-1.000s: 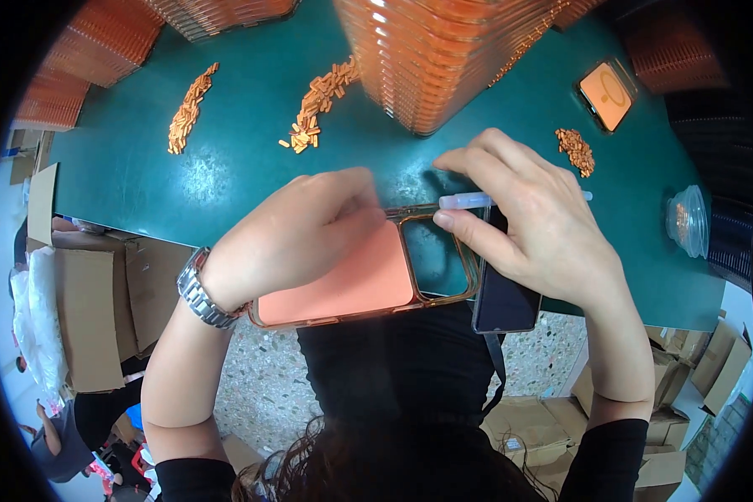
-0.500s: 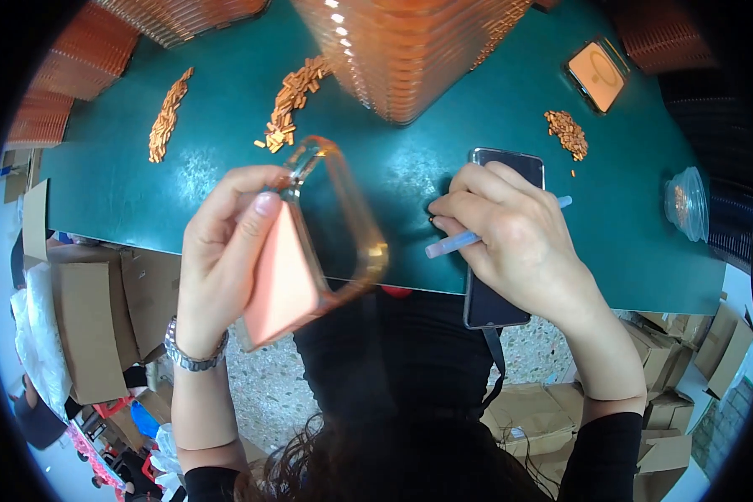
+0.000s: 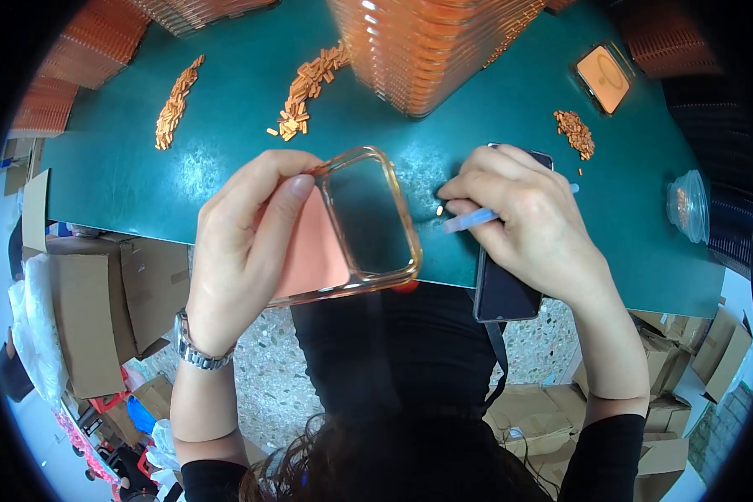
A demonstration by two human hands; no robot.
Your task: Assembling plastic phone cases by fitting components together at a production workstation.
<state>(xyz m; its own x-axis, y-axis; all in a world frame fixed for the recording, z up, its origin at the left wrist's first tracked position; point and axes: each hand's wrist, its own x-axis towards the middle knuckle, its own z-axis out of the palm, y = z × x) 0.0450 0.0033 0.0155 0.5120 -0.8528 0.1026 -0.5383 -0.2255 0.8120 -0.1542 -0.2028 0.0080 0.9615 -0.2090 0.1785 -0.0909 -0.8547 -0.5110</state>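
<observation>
My left hand [image 3: 255, 226] is closed on a phone case [image 3: 314, 255] with a clear orange rim, a pink back panel and a large see-through opening. The case is tilted above the table's near edge. My right hand [image 3: 531, 217] is closed round a translucent pale-blue stick [image 3: 470, 220], its thicker end pointing left. At that hand's fingertips shows a tiny orange piece [image 3: 440, 211]; whether they pinch it I cannot tell. Beneath the right hand lies a dark smartphone [image 3: 508, 289], partly covered and reaching over the table edge.
Small orange pieces lie in piles on the green table [image 3: 234, 109]: a left pile [image 3: 176, 109], a middle pile [image 3: 301, 92] and a right pile [image 3: 576, 134]. A tall stack of orange cases [image 3: 414, 58] rises ahead. Far right are another case [image 3: 604, 79] and a clear tub [image 3: 688, 205]. Cardboard boxes [image 3: 84, 309] stand below.
The phone case has swung round to face up more flatly, moving slightly right with my left hand. My right hand and the stick have shifted a little right. The tiny piece shows more clearly.
</observation>
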